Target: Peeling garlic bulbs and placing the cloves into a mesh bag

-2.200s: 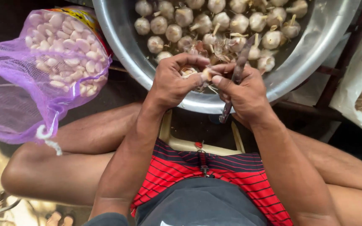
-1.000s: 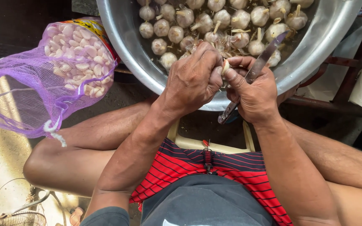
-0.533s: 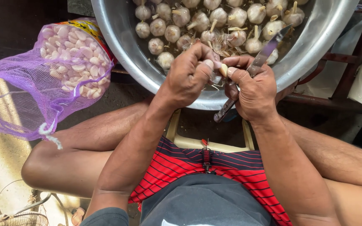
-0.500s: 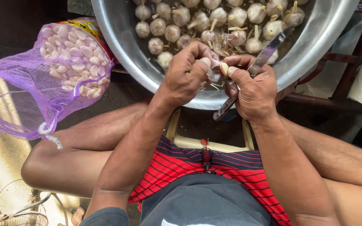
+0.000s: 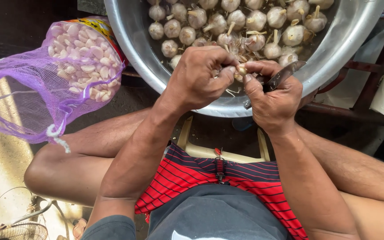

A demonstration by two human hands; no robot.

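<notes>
Over steel bowl (image 5: 361,40), both hands pinch a garlic clove (image 5: 242,70).

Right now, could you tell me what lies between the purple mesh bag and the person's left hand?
In the head view, only the near rim of the steel basin lies between the mesh bag and the left hand.

I see 1 package | purple mesh net bag (image 5: 45,84) of pale peeled cloves | left of the bowl | red-yellow label (image 5: 95,26) at its top

Glossy metal bowl (image 5: 347,49) (smooth, reflective), papery garlic bulbs (image 5: 256,20), purple plastic mesh bag (image 5: 27,98).
</notes>
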